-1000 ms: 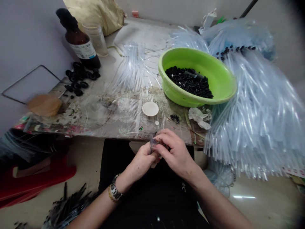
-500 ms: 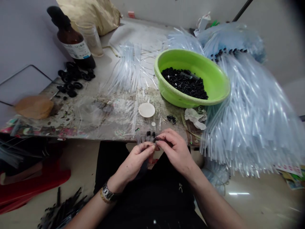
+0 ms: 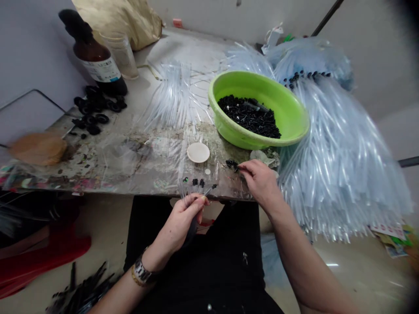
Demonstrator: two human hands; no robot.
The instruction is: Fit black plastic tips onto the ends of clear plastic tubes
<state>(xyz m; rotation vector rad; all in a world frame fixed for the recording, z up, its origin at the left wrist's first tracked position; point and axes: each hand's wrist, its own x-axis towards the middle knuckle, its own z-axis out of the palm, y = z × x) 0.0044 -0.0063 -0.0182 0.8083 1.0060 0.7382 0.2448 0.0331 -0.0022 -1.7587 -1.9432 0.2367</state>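
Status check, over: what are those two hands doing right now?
Left hand grips a fan of thin clear plastic tubes with black caps. Right hand fingers touch small pile of loose black caps on table edge. Green plastic basin just beyond.

small assembly workshop | heaped clear tubes (image 3: 340, 157) | basin (image 3: 294, 114) of black caps (image 3: 248, 117)

we see clear, glossy plastic tubes (image 3: 196, 188), a smooth, shiny green plastic basin (image 3: 296, 115), matt black caps (image 3: 231, 163), a brown glass bottle (image 3: 94, 59) and a metal wristwatch (image 3: 141, 272).
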